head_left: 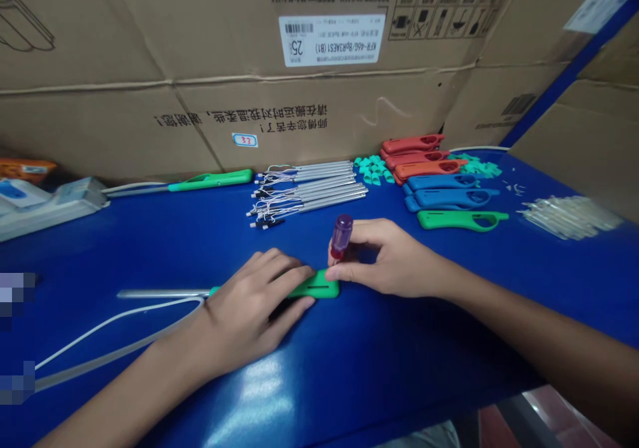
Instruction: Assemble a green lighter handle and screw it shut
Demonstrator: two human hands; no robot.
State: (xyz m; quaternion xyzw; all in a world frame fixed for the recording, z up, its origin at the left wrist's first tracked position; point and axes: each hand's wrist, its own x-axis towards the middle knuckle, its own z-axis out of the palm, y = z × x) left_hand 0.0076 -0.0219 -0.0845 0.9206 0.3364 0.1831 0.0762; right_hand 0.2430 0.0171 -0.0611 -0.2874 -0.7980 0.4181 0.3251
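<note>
A green lighter (pixel 327 284) with a long metal tube (pixel 160 294) lies on the blue table, its tube pointing left. My left hand (pixel 259 295) is closed over the handle and holds it down; part of the handle is hidden under the fingers. In my right hand (pixel 384 258) a small screwdriver (pixel 342 235) with a purple and red grip stands nearly upright. Its tip meets the right end of the green handle, where my fingertips hide the exact contact. Near my left wrist, a white cable (pixel 120 316) runs across the table.
Behind my hands lie several metal tubes with wires (pixel 314 192), teal caps (pixel 373 168), and red (pixel 414 144), blue (pixel 444 198) and green (pixel 462 220) handles. White sticks (pixel 569 218) are at right. Another green lighter (pixel 214 179) and a power strip (pixel 60 205) lie left. Cardboard (pixel 224 35) walls the back.
</note>
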